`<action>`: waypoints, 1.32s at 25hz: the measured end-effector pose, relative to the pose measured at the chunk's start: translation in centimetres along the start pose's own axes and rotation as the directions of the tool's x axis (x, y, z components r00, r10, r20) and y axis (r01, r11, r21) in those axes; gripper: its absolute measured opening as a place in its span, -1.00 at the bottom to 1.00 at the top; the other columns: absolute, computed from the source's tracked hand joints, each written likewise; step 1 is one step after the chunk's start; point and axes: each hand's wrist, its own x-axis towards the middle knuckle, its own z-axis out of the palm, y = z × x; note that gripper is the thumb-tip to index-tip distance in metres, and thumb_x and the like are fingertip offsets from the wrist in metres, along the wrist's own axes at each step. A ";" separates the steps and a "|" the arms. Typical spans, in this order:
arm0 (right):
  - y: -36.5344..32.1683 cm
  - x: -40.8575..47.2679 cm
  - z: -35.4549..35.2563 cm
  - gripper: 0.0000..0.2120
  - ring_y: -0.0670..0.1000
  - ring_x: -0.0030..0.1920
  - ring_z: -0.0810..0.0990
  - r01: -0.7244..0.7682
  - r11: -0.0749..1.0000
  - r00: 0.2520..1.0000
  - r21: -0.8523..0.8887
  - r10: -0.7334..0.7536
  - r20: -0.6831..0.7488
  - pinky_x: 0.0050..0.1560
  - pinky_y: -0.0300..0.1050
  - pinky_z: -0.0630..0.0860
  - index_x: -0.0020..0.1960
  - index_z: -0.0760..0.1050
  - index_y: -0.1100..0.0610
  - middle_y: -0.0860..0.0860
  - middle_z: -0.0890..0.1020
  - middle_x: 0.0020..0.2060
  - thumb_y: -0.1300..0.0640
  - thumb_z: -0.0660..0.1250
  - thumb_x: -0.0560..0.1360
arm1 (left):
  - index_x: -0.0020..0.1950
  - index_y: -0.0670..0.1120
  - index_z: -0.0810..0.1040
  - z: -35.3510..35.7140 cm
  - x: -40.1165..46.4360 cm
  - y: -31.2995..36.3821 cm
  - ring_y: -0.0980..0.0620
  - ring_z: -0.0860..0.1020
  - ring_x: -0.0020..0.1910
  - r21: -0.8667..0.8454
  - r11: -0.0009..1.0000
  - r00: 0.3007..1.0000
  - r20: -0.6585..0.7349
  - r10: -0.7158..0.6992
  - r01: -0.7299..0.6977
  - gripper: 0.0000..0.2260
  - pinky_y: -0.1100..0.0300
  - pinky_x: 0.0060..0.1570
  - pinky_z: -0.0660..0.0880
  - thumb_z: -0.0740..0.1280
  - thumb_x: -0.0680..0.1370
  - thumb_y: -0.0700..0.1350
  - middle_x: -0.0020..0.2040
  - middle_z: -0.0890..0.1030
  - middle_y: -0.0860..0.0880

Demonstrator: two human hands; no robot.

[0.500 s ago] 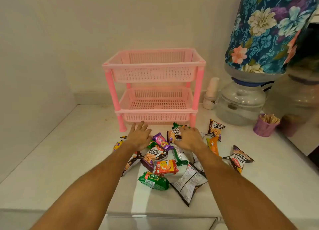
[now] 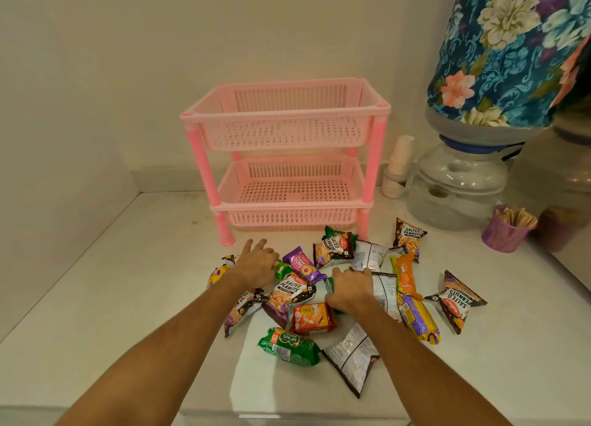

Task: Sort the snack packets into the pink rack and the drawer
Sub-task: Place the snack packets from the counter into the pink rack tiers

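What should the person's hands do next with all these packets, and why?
Probably close the right hand on the green packet under its fingers and lift it to the pink rack. Both shelves look bare, every packet lies on the counter, and the left hand only rests flat.
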 end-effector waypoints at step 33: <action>1.9 11.6 -17.3 -0.78 -0.07 -0.30 0.49 0.108 0.893 0.991 0.437 -0.063 -0.116 -0.39 -0.21 0.35 -0.17 0.46 0.03 -0.07 0.54 -0.28 -0.08 0.40 0.35 | 0.00 -0.11 0.62 -11.0 5.4 -3.8 -0.03 0.60 -0.21 -0.515 0.849 0.954 -0.180 -0.239 0.115 -0.71 0.16 -0.27 0.52 0.43 0.40 0.04 -0.08 0.68 -0.11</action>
